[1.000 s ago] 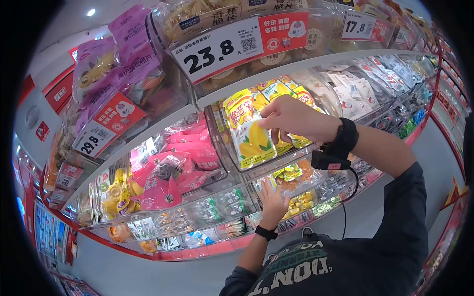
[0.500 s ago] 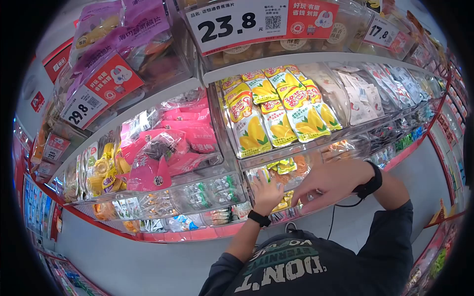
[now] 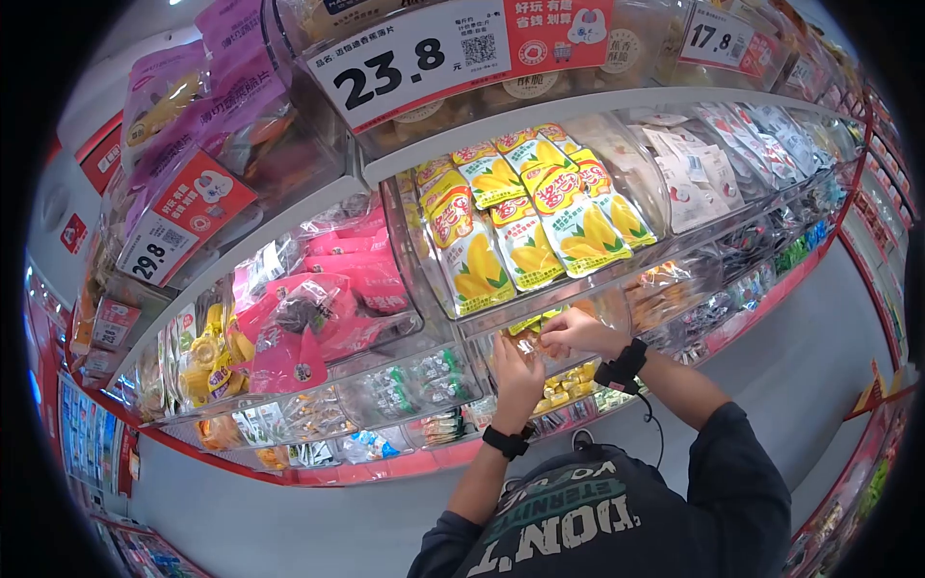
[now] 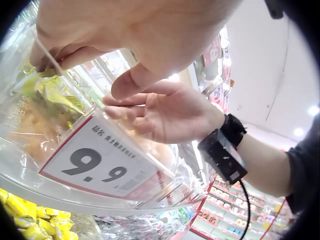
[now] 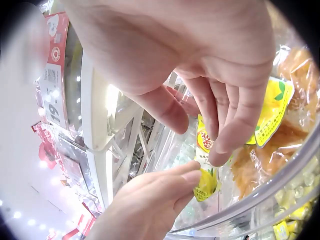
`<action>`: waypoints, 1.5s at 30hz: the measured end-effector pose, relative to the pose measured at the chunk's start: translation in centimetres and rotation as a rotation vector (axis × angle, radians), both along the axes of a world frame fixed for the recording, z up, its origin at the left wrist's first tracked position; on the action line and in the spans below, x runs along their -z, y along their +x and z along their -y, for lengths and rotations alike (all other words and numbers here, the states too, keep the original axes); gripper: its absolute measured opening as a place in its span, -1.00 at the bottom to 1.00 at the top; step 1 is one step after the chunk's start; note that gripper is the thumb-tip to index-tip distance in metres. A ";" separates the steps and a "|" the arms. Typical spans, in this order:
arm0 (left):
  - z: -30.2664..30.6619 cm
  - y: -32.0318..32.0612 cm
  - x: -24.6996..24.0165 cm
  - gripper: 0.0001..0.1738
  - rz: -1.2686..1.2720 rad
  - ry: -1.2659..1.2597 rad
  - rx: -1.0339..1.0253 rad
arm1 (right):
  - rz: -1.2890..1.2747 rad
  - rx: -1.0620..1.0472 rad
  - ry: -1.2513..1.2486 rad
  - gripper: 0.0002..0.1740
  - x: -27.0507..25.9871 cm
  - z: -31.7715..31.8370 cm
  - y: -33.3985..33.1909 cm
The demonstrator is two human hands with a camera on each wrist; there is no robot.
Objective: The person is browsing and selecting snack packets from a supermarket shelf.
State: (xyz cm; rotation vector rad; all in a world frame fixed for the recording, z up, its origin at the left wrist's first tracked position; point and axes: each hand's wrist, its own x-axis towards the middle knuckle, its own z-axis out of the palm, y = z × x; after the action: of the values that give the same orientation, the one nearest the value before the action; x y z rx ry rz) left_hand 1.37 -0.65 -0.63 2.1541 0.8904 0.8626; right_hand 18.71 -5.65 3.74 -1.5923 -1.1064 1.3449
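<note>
Yellow pkts point(image 5: 208, 186) w/ fruit pics are lying in the lower bin point(image 5: 274, 192), close under both our hands. Our R hand point(image 3: 583, 334) is hanging over them w/ thumb well apart from the fingers, gripping nothing that shows. Our L hand point(image 3: 517, 380) is reaching in beside it, fingertips next to a pkt; whether it's pinching, we can't tell.

Progress, as we're judging: more yellow packs point(image 3: 472, 260) are already lying face up in the upper bin point(image 3: 559, 294), overlapping in approx. rows, so that part's looking mostly done. A few pkts are remaining below, & we're not seeing exactly how many.

Looks: the low pkts are showing glossy yellow, w/ green leaf prints, one tilting against clear bags of orange snacks point(image 5: 290, 145); the upper ones are sitting flatter, red lettering up top.

Further out, a 9.9 price tag point(image 4: 95, 160) is fronting the lower bin, pink bags point(image 3: 289, 328) are filling the next bin, & a big 23.8 price card point(image 3: 414, 67) is hanging above.
</note>
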 end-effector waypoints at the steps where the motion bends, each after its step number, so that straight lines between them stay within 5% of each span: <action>1: 0.2 -0.3 -0.6 -0.23 0.020 -0.008 -0.002 | -0.022 -0.017 0.003 -0.59 0.3 -0.4 -0.2; 6: 2.3 -3.3 -5.3 -0.37 0.105 0.011 0.112 | -0.316 0.061 0.080 -0.59 0.3 -0.6 -2.6; 11: 2.6 -5.1 -6.0 -0.52 0.388 -0.459 0.266 | -0.730 0.124 0.101 -0.75 2.1 0.8 -1.6; 15: 0.9 -4.5 -4.9 -0.59 0.441 -0.620 0.344 | -0.550 0.254 0.096 -0.83 -1.1 4.6 -0.4; 23: -1.0 0.7 0.4 -0.41 0.330 -0.478 0.158 | 0.047 -0.452 0.205 -0.77 -12.0 11.0 0.3; 26: -2.1 2.5 3.9 -0.39 0.382 -0.514 0.167 | -0.023 -0.103 0.260 -0.77 -18.7 12.7 -0.5; 28: -2.6 3.2 4.6 -0.37 0.417 -0.646 0.201 | 0.007 0.174 0.536 -0.79 -20.9 11.7 -0.5; 30: -2.4 3.0 4.1 -0.35 0.300 -0.530 0.154 | 0.313 0.328 0.608 -0.79 -22.8 10.1 1.3; 35: -2.7 2.8 4.6 -0.33 0.207 -0.461 0.028 | 0.712 0.361 0.465 -0.70 -26.7 6.2 3.1; 38: -2.7 2.7 4.1 -0.36 0.281 -0.548 -0.002 | 0.967 0.351 0.583 -0.68 -24.8 4.4 4.3; 43: -2.7 2.7 4.5 -0.41 0.270 -0.499 -0.009 | 0.788 0.244 0.534 -0.74 -25.1 1.7 3.3; 45: -2.9 2.7 4.3 -0.42 0.253 -0.412 0.019 | 0.527 0.252 0.374 -0.74 -26.6 0.9 2.1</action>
State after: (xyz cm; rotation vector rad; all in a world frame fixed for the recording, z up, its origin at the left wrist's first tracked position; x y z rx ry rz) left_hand 4.12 2.25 -4.94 1.6566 0.8327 0.8361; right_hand 20.84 -6.53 30.30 -1.7660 -1.3139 0.5203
